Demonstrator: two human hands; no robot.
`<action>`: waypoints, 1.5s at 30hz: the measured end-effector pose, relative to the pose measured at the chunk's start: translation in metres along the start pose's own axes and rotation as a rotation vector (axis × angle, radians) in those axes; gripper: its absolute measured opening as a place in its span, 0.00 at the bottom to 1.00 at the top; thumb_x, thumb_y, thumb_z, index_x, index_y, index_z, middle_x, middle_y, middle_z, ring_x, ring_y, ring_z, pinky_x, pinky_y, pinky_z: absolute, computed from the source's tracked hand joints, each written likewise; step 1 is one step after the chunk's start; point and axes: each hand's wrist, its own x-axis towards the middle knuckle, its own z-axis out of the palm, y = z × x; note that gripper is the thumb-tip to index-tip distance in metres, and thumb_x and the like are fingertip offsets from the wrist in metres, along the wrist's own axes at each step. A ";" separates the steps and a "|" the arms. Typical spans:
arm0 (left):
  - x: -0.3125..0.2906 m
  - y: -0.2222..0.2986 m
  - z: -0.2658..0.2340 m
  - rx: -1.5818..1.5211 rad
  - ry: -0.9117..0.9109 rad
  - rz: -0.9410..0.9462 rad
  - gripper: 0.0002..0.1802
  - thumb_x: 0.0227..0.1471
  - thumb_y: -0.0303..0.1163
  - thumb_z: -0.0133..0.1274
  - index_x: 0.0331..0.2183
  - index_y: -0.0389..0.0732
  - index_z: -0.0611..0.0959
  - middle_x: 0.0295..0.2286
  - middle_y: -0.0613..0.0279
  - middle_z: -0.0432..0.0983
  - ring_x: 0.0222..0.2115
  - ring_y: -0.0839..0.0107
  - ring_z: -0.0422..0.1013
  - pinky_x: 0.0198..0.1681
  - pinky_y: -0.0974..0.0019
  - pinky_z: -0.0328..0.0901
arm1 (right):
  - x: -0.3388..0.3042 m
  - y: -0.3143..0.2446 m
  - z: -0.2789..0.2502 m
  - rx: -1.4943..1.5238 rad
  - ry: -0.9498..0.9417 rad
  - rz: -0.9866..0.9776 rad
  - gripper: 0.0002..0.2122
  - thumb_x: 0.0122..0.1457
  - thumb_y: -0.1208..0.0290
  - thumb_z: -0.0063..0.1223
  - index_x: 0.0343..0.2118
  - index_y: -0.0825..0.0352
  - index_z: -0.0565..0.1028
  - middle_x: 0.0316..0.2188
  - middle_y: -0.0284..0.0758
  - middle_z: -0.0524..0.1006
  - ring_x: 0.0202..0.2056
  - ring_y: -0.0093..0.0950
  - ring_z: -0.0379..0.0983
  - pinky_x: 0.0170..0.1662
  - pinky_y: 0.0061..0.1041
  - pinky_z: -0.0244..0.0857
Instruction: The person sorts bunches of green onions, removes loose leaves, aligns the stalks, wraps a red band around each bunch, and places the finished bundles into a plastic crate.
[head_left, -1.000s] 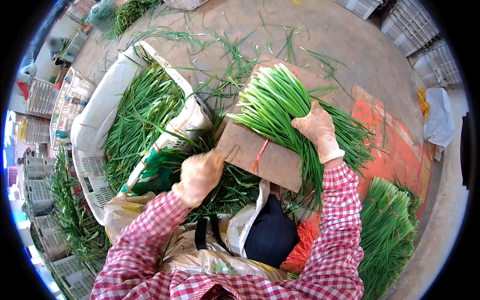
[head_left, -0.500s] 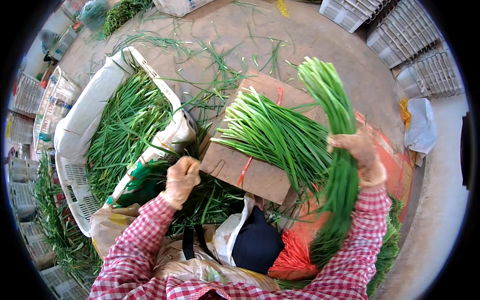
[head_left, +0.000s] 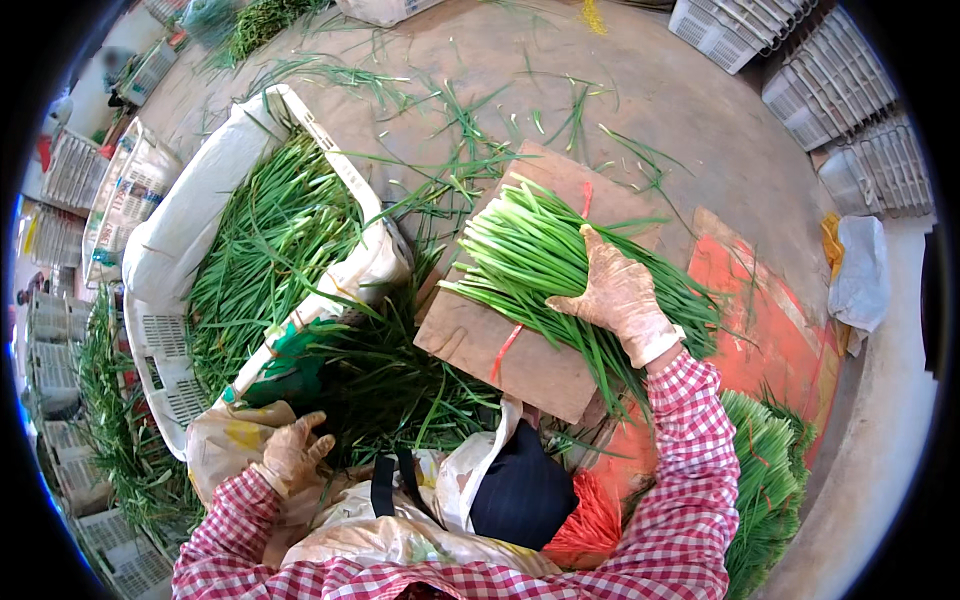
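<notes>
Stalks point(head_left: 530, 240) lie partly hidden beneath the right hand point(head_left: 617, 292).

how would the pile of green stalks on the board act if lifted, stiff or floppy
The pile of green stalks would probably sag at its leafy end, where thin leaves trail past the board; the pale ends, lying fairly straight, look stiffer. It may slip apart, since no tie shows over its top and the red strip only sticks out beside it.
</notes>
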 end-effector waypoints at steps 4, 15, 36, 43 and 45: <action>0.051 0.071 -0.018 -0.165 -0.269 0.156 0.15 0.53 0.41 0.53 0.27 0.38 0.81 0.22 0.52 0.76 0.21 0.61 0.73 0.23 0.61 0.65 | -0.006 -0.003 -0.003 -0.063 -0.044 0.034 0.51 0.36 0.40 0.62 0.59 0.72 0.56 0.40 0.43 0.74 0.42 0.34 0.74 0.42 0.32 0.69; 0.143 0.260 0.068 -0.191 0.443 1.313 0.10 0.48 0.29 0.55 0.35 0.39 0.81 0.31 0.63 0.77 0.31 0.65 0.75 0.32 0.63 0.70 | -0.018 -0.009 0.011 0.091 0.322 -0.003 0.50 0.35 0.45 0.65 0.60 0.68 0.55 0.40 0.45 0.74 0.39 0.41 0.73 0.42 0.39 0.66; 0.218 0.260 0.117 0.239 0.680 1.157 0.26 0.46 0.40 0.49 0.47 0.39 0.74 0.41 0.53 0.72 0.41 0.57 0.69 0.50 0.55 0.61 | 0.077 -0.046 -0.032 0.251 -0.215 0.030 0.32 0.43 0.51 0.62 0.45 0.73 0.73 0.39 0.48 0.76 0.41 0.41 0.74 0.45 0.34 0.66; 0.213 0.259 0.110 0.214 0.620 1.269 0.24 0.44 0.35 0.50 0.47 0.47 0.76 0.44 0.59 0.71 0.49 0.61 0.65 0.53 0.56 0.59 | 0.071 -0.017 -0.030 0.984 -0.350 0.234 0.25 0.48 0.62 0.64 0.46 0.72 0.72 0.35 0.41 0.78 0.38 0.28 0.74 0.40 0.25 0.67; 0.212 0.260 0.107 0.202 0.648 1.299 0.26 0.46 0.32 0.48 0.50 0.46 0.73 0.49 0.60 0.66 0.53 0.61 0.61 0.55 0.57 0.57 | 0.065 -0.009 -0.030 1.228 -0.251 0.134 0.20 0.50 0.65 0.61 0.44 0.71 0.73 0.34 0.37 0.77 0.36 0.25 0.73 0.38 0.23 0.67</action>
